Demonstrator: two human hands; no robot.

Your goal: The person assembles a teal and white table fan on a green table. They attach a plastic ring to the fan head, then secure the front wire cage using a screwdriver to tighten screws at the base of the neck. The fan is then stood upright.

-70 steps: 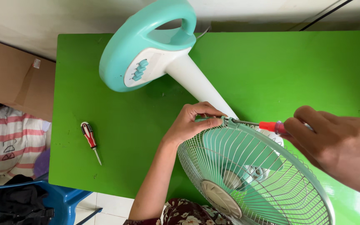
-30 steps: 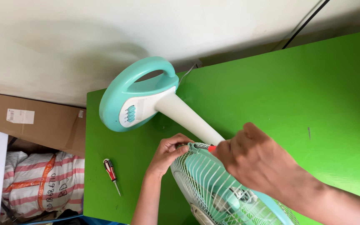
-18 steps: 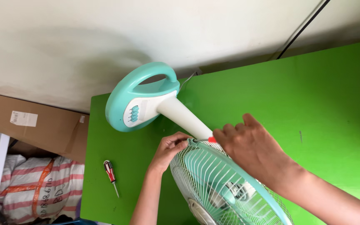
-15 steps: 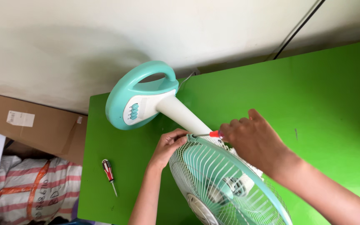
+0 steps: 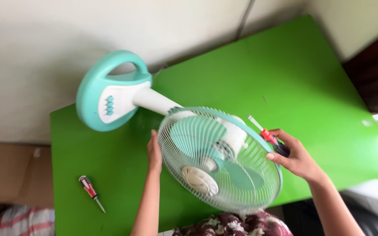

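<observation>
I have the fan's wire guard (image 5: 219, 159) at frame centre braced between both palms, my left hand (image 5: 155, 153) flat on its rim, my right hand (image 5: 295, 157) still curled around the red-handled screwdriver (image 5: 268, 136); next, I judge, comes turning the guard to reach another fastener.

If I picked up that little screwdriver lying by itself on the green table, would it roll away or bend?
The small screwdriver probably would not bend: its thin metal tip and chunky red-and-black handle look rigid. It likely feels light, being far smaller than the fan. Nudged sideways on the table, its roundish handle might roll a little.
</observation>
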